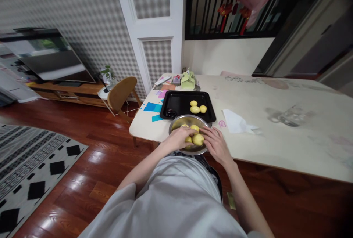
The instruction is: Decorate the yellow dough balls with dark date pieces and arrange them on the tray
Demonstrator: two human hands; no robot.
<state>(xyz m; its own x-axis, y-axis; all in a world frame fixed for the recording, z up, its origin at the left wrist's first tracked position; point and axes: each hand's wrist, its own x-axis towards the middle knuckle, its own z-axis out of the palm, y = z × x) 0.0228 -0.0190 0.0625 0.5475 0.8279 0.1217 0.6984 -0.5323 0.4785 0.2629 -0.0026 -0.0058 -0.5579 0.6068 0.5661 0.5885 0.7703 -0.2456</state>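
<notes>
Several lemons (198, 140), plump and bright yellow, sitting in the metal bowl (175, 123) between left hand (180, 138) and right hand (217, 141) | left curls over them, grip I can't tell | right: fingers apart, over the rim

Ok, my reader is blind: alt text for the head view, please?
A person's left hand and right hand are over a metal bowl of lemons at a white table's edge. Beyond, a black tray holds three more lemons and small dark items.

Lemons (198, 140) in bowl (174, 123) — tray (176, 101) behind
</notes>
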